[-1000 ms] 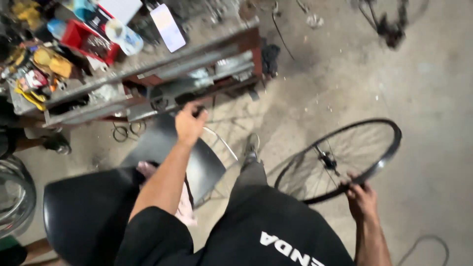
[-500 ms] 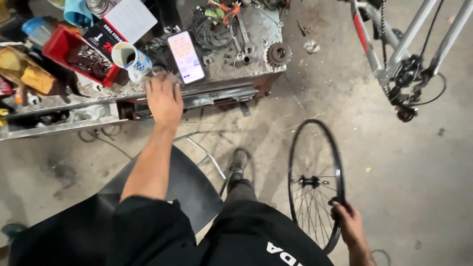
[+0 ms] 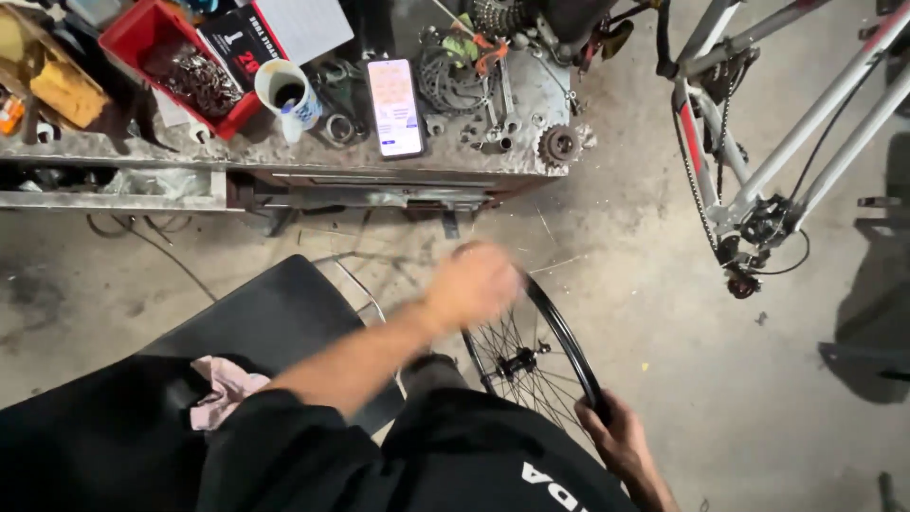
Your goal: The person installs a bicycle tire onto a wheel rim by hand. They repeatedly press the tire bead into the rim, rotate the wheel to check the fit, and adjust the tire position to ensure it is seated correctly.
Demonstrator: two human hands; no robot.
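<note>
Black-rimmed spoked wheel point(image 3: 536, 365) upright on concrete floor point(image 3: 664, 284) at near centre, kept from rolling by right hand point(image 3: 616, 438) clamped on near rim edge. Left hand point(image 3: 474, 283) blurred over top of rim, grip impossible to tell. Open floor to right up to grey bicycle frame point(image 3: 758, 180); far side closed by cluttered steel workbench point(image 3: 284, 156) bearing phone point(image 3: 395, 106), mug point(image 3: 284, 95), red tray point(image 3: 142, 38); black chair point(image 3: 256, 322) near left.
</note>
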